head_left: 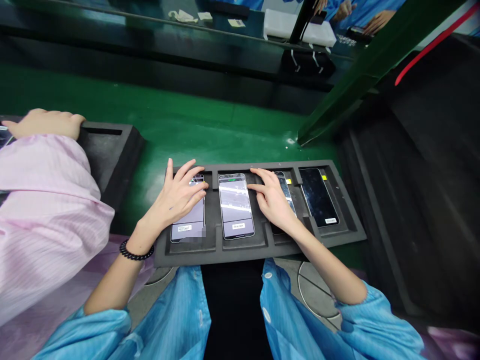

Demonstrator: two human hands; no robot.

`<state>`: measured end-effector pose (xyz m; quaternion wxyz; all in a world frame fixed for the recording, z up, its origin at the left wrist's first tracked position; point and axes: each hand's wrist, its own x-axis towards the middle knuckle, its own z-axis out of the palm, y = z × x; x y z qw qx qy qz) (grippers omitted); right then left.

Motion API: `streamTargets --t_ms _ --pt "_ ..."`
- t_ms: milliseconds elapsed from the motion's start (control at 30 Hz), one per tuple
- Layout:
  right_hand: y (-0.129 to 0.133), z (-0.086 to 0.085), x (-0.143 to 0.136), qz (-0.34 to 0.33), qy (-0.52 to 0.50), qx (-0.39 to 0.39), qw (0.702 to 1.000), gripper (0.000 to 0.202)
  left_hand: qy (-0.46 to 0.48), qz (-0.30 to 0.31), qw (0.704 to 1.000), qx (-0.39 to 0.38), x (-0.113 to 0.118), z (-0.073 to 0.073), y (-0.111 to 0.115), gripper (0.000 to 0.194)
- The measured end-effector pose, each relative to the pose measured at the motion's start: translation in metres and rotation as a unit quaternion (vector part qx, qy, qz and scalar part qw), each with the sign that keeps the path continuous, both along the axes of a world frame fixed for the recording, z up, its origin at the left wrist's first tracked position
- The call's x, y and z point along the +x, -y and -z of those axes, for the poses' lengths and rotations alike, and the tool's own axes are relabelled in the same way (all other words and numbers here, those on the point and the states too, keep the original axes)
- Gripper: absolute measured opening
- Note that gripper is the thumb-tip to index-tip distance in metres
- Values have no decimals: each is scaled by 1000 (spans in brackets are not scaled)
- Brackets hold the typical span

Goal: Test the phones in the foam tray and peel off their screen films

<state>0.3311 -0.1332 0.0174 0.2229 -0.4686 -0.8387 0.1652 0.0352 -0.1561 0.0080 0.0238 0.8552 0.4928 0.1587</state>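
A dark grey foam tray (258, 252) lies before me with several smartphones in its compartments. My left hand (178, 195) is spread over the leftmost phone (189, 217), whose screen is lit; the hand covers its upper part. Beside it, a second lit phone (235, 205) shows a pale screen with a small green mark at the top. My right hand (273, 197) has its fingers stretched out, tips near that phone's upper right edge; contact is unclear. Under this hand a third phone (287, 187) is partly hidden. At the right end sits a dark-screened phone (318, 197) with a yellow tab and a white label.
At left, a person in a pink sleeve (48, 200) rests a hand on another foam tray (123, 150). A green post (337, 105) stands at the right, near black foam stacks (423, 165). Across the green table (187, 110), other people's hands (378, 22) show.
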Motion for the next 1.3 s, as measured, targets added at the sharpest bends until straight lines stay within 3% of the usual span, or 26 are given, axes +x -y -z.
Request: streamTargets --t_ms 167,400,600,800,967,1133,1200,1300 --pt "-2 -1 -2 -6 -10 -23 1000 49 23 -7 1000 -11 0 -2 -2 42" --pt "7 0 4 9 -13 -14 1000 48 34 39 999 -16 -7 -3 1 40" --pt "9 -3 2 -7 -9 -1 1000 46 42 23 999 -12 -5 -4 -1 47" --pt "16 -7 3 -10 7 5 1000 44 53 91 994 -12 -12 -4 3 38" --pt "18 -7 7 -20 -18 -22 999 45 58 84 995 -18 -9 -3 1 39" --pt "20 -3 8 -27 -10 11 1000 45 70 99 993 -7 -11 -2 -2 38" --pt "22 -3 8 -25 7 32 999 44 96 84 992 20 -12 -2 1 38" --pt "24 -5 8 -11 21 51 998 41 164 2 983 85 -13 -4 16 47"
